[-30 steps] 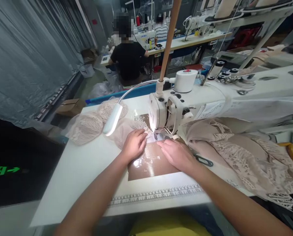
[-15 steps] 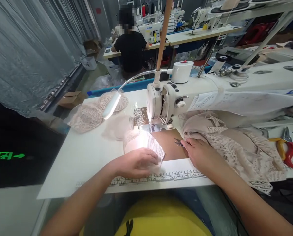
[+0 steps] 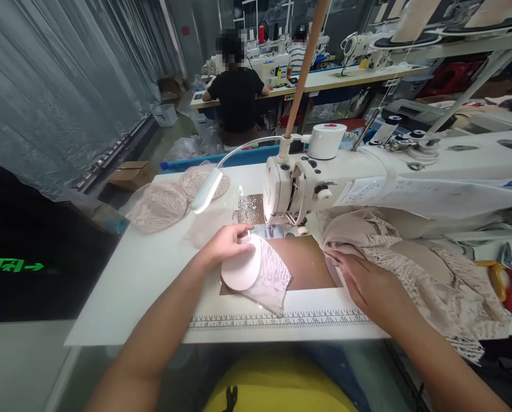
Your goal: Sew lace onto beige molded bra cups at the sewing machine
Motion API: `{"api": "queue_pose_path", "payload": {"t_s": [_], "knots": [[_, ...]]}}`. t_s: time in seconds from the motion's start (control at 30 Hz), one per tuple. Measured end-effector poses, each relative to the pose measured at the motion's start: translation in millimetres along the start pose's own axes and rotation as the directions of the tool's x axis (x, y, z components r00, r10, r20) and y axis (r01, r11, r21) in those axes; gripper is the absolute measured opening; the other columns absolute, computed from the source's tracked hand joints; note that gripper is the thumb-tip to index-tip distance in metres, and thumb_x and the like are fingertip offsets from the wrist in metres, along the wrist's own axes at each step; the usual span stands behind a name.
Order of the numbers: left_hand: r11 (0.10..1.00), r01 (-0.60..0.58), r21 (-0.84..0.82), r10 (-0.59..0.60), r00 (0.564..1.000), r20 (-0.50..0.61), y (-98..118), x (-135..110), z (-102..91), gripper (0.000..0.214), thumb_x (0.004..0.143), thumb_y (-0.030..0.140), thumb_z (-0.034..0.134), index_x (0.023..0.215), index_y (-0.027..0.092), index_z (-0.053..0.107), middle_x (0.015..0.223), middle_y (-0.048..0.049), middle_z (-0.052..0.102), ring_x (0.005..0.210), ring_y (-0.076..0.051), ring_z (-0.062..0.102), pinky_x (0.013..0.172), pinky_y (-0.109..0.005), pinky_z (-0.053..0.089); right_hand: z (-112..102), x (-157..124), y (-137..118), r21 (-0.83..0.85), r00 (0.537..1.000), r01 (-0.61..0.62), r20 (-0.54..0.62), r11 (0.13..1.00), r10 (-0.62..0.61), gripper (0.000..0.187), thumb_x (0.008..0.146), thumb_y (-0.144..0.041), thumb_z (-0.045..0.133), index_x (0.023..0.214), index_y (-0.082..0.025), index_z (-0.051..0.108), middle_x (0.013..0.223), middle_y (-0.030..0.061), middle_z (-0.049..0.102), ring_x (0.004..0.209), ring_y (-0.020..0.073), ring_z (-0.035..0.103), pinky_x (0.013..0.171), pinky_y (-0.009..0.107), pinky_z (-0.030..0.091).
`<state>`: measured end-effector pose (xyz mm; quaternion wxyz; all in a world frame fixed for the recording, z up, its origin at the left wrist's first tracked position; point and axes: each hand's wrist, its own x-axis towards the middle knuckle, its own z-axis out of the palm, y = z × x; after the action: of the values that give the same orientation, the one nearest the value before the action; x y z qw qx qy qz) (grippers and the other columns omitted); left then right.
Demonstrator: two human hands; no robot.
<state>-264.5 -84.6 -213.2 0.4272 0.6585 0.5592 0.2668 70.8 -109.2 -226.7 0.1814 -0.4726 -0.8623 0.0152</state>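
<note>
My left hand (image 3: 226, 242) grips the top edge of a pale lace cup piece (image 3: 258, 273) that lies on the brown plate (image 3: 305, 263) in front of the white sewing machine (image 3: 307, 183). My right hand (image 3: 367, 283) rests on the table at the edge of a heap of beige lace fabric (image 3: 410, 257), fingers closed on small thread snips (image 3: 330, 256) whose tips point toward the needle area.
A gooseneck lamp (image 3: 206, 190) shines over the work. More lace cups (image 3: 170, 200) lie at the far left of the table (image 3: 144, 286). Red and yellow scissors (image 3: 507, 280) lie at the right. A ruler strip (image 3: 281, 320) runs along the front edge. A person in black (image 3: 236, 97) sits behind.
Both hands pulled back from the needle. My left hand drew out the lace cup and turned it over; my right hand picked up the snips and moved beside the fabric heap.
</note>
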Motion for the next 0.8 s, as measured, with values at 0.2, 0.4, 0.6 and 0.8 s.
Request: {"api": "queue_pose_path", "payload": {"t_s": [0.2, 0.4, 0.6, 0.8], "knots": [[0.948, 0.041, -0.315, -0.004, 0.993, 0.118, 2.5, -8.5, 4.5, 0.032, 0.07, 0.035, 0.074, 0.09, 0.012, 0.066, 0.081, -0.0047, 0.064, 0.072, -0.015, 0.059, 0.063, -0.025, 0.046, -10.8, 14.4, -25.0, 0.376, 0.983, -0.121, 0.175, 0.919, 0.058, 0.044, 0.095, -0.038, 0.035, 0.133, -0.022, 0.053, 0.126, 0.0096, 0.062, 0.115, 0.0272, 0.058, 0.087, 0.041, 0.053], [0.908, 0.082, -0.411, -0.001, 0.981, 0.192, 11.3, -16.1, 5.7, 0.026, 0.07, 0.035, 0.076, 0.081, 0.013, 0.068, 0.073, -0.0012, 0.063, 0.066, -0.012, 0.057, 0.063, -0.025, 0.045, -0.8, 47.5, -52.3, 0.595, 0.956, -0.178, 0.295, 0.784, -0.007, 0.042, 0.093, -0.043, 0.043, 0.124, -0.022, 0.062, 0.127, 0.0078, 0.062, 0.119, 0.0273, 0.055, 0.099, 0.043, 0.046], [0.898, 0.07, -0.435, 0.037, 0.972, 0.232, 8.0, -17.9, 8.1, 0.029, 0.075, 0.038, 0.073, 0.09, 0.014, 0.074, 0.085, -0.0068, 0.071, 0.079, -0.018, 0.063, 0.075, -0.031, 0.049, 2.1, 69.6, -66.7, 0.67, 0.958, -0.15, 0.281, 0.727, -0.062, 0.035, 0.086, -0.036, 0.055, 0.116, -0.021, 0.066, 0.12, 0.0071, 0.066, 0.112, 0.0248, 0.06, 0.097, 0.041, 0.046], [0.856, 0.042, -0.515, 0.119, 0.954, 0.275, 8.1, -18.3, 14.1, 0.025, 0.077, 0.034, 0.072, 0.092, 0.015, 0.075, 0.092, -0.0072, 0.072, 0.089, -0.019, 0.065, 0.085, -0.031, 0.049, 1.6, 77.8, -75.8, 0.713, 0.957, -0.122, 0.269, 0.69, -0.109, 0.026, 0.085, -0.031, 0.057, 0.106, -0.02, 0.066, 0.107, 0.0048, 0.069, 0.095, 0.0216, 0.064, 0.083, 0.035, 0.051]]}}
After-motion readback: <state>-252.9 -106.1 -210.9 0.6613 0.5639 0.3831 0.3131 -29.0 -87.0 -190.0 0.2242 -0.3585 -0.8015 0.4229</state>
